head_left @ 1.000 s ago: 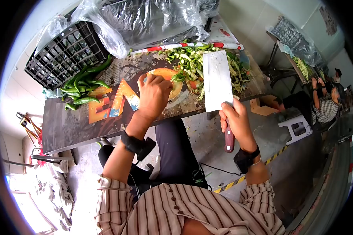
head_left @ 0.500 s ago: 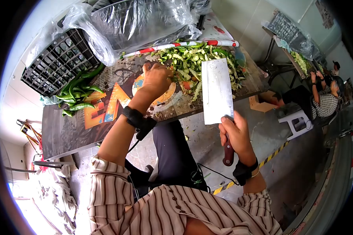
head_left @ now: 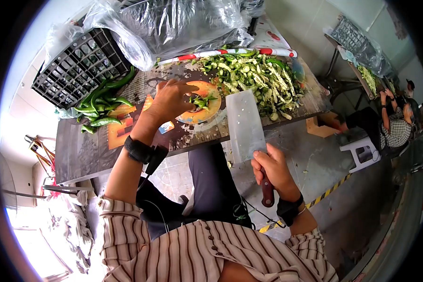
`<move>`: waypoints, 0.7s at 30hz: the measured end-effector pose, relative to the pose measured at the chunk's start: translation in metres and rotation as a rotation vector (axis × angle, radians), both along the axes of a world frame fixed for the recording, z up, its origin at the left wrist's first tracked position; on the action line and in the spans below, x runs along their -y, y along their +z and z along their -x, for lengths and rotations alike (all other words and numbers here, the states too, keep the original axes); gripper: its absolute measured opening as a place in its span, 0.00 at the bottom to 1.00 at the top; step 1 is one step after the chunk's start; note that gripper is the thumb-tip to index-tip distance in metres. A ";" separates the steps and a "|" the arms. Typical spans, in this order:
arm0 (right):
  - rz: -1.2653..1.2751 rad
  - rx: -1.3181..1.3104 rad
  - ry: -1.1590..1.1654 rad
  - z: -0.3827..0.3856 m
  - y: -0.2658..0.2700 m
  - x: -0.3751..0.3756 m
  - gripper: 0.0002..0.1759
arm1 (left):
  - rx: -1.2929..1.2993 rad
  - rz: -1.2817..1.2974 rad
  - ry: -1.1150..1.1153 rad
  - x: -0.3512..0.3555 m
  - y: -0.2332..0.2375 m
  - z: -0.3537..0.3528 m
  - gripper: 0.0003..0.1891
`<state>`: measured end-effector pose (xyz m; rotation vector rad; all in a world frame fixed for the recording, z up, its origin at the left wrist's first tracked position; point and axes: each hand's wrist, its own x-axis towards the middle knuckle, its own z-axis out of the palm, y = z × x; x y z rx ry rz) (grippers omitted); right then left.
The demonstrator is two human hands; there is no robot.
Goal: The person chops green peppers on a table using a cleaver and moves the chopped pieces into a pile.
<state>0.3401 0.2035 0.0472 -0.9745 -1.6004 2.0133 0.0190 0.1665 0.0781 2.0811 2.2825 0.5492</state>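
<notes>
My right hand (head_left: 275,170) is wrapped round the dark red handle of a cleaver (head_left: 247,124), its broad blade raised beside the table's front edge with small green bits stuck on it. Over the table, my left hand (head_left: 171,99) has its fingers bent and apart. Just at its fingertips and thumb lies a small clump of cut green pepper (head_left: 202,102) on an orange printed circle. To the right of that spreads a large pile of chopped green peppers (head_left: 253,77). Whole green peppers (head_left: 98,104) lie left of my left hand.
A black plastic crate (head_left: 80,66) lies tipped on its side behind the whole peppers. Clear plastic sheeting (head_left: 183,23) covers something at the back of the printed table (head_left: 87,155). At the far right another person (head_left: 397,127) sits near a white stool (head_left: 360,152) and a second table.
My left hand has moved left, away from the chopped pile, and its fingers have spread; a small clump of cut pepper now shows beside it. The cleaver has moved left and lower.
</notes>
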 end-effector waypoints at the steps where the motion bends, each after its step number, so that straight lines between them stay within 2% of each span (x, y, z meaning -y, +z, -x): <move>1: 0.046 -0.025 -0.002 0.002 -0.001 0.003 0.10 | 0.022 0.061 0.011 0.000 0.003 0.000 0.23; 10: 0.120 -0.040 0.030 0.016 0.000 0.011 0.09 | 0.124 0.234 0.067 0.003 0.007 0.016 0.26; 17: 0.193 -0.037 0.019 0.040 0.001 0.006 0.08 | 0.074 0.136 0.045 -0.005 -0.019 0.024 0.23; 21: 0.202 -0.045 0.017 0.058 0.006 0.005 0.08 | 0.119 0.104 0.033 -0.011 -0.017 0.012 0.22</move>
